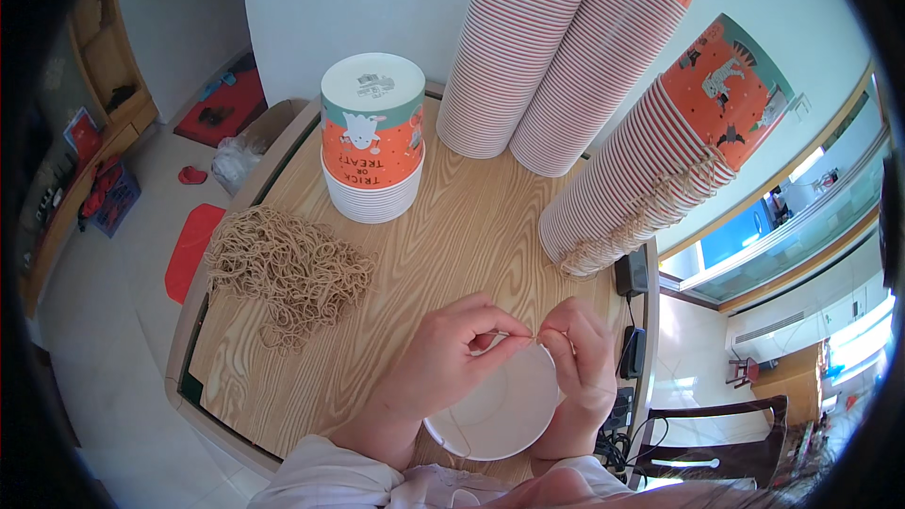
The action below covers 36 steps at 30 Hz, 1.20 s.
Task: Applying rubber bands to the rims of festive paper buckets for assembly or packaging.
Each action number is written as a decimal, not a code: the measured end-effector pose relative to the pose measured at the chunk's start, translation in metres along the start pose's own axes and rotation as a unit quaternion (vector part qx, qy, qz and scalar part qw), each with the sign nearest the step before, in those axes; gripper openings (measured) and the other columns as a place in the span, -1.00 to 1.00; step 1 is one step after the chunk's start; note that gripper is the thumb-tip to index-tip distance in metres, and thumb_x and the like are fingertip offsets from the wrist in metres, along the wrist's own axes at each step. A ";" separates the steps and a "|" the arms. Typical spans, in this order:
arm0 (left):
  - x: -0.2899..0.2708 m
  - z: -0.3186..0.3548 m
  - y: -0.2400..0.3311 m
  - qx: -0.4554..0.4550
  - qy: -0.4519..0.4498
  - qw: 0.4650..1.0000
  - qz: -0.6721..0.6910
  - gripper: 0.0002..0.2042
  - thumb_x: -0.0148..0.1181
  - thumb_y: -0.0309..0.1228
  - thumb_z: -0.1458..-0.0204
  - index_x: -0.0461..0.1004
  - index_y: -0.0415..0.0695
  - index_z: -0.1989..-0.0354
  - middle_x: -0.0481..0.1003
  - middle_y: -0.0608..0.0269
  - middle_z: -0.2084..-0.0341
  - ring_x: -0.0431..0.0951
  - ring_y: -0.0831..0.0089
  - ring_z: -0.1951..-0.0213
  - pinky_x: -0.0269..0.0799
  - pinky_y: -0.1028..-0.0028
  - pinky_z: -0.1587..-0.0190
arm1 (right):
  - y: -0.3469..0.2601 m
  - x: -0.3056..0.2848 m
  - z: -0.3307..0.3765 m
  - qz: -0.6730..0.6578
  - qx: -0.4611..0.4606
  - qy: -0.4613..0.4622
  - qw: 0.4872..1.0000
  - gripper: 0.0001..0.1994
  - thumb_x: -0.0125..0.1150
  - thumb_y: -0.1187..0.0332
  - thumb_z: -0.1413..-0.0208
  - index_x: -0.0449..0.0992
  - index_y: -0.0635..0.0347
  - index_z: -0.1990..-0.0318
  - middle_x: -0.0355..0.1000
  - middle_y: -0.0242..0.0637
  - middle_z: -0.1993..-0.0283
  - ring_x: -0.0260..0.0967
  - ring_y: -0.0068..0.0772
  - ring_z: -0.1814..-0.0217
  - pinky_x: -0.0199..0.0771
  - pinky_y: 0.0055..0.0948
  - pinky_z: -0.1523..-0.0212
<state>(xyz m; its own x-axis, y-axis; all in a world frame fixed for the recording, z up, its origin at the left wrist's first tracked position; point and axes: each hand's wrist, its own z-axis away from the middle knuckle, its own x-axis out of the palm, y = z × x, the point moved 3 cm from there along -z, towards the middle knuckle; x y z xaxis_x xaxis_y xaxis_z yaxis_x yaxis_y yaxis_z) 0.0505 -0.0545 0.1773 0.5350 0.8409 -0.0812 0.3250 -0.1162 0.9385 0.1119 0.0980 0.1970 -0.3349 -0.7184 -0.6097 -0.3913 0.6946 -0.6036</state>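
A white paper bucket (pixel 514 396) stands mouth up close to my body, between my forearms. Over its far rim my left hand (pixel 457 349) is closed, thumb and forefinger pinching a thin tan cord. My right hand (pixel 582 353) pinches the same cord just beside it, and the fingertips of both hands almost meet. Part of the cord (pixel 462 435) lies along the bucket's inside near the left rim. Whether it passes through a hole is hidden by my fingers. A tangled heap of tan cords (pixel 287 273) lies to the left on the wood-grain table (pixel 471 254).
A short stack of upturned orange-and-green buckets (pixel 373 146) stands behind the heap. Tall stacks (pixel 518 47) rise at the back. Another stack (pixel 650 160), with cords hanging down its side, leans at the right. Black adapters (pixel 632 353) and cables sit along the right edge, near a dark chair (pixel 716 438).
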 end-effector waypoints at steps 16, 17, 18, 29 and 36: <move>-0.011 0.000 -0.006 0.001 0.062 0.996 -0.057 -0.93 0.25 -0.52 0.11 0.51 -0.16 0.42 0.34 0.32 0.61 0.30 0.55 0.62 0.22 0.55 0.57 | 0.023 -0.021 0.015 0.107 0.190 -0.149 0.964 -0.70 0.35 0.31 0.15 0.43 0.17 0.25 0.43 -0.20 0.47 0.42 -0.21 0.44 0.38 -0.33 0.44; -0.012 0.000 -0.008 -0.005 0.077 0.996 -0.050 -0.93 0.25 -0.52 0.11 0.51 -0.16 0.43 0.34 0.31 0.61 0.29 0.55 0.63 0.22 0.55 0.57 | 0.030 -0.022 0.018 0.103 0.240 -0.184 0.947 -0.64 0.38 0.28 0.18 0.41 0.14 0.20 0.44 -0.24 0.48 0.44 -0.24 0.44 0.40 -0.34 0.43; -0.014 0.000 -0.007 -0.005 0.078 0.996 -0.051 -0.93 0.25 -0.52 0.11 0.51 -0.16 0.43 0.34 0.31 0.61 0.29 0.55 0.63 0.22 0.55 0.57 | 0.036 -0.020 0.021 0.095 0.288 -0.219 0.927 -0.58 0.40 0.25 0.20 0.40 0.11 0.15 0.46 -0.27 0.49 0.46 -0.28 0.45 0.42 -0.36 0.42; -0.020 0.001 -0.004 -0.019 0.086 0.995 -0.037 -0.93 0.23 -0.55 0.09 0.46 -0.20 0.44 0.37 0.31 0.59 0.28 0.60 0.61 0.21 0.57 0.55 | 0.052 0.007 0.008 0.090 0.248 -0.256 0.930 -0.51 0.36 0.36 0.21 0.35 0.05 0.04 0.43 -0.28 0.54 0.43 -0.30 0.48 0.40 -0.40 0.43; -0.018 -0.001 -0.005 -0.017 0.079 0.996 -0.035 -0.92 0.23 -0.55 0.09 0.46 -0.20 0.42 0.38 0.32 0.57 0.29 0.60 0.60 0.23 0.58 0.53 | 0.042 -0.001 0.008 0.114 0.279 -0.247 0.921 -0.49 0.29 0.49 0.17 0.34 0.06 -0.04 0.37 -0.27 0.59 0.38 -0.36 0.56 0.38 -0.44 0.49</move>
<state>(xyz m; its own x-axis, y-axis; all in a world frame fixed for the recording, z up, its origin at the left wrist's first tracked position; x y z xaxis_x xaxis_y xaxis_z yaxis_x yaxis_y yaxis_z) 0.0383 -0.0688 0.1745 0.3817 0.9194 -0.0949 0.3292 -0.0393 0.9434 0.1028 0.1286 0.1684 0.1310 -0.5436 -0.8291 0.1882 0.8347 -0.5175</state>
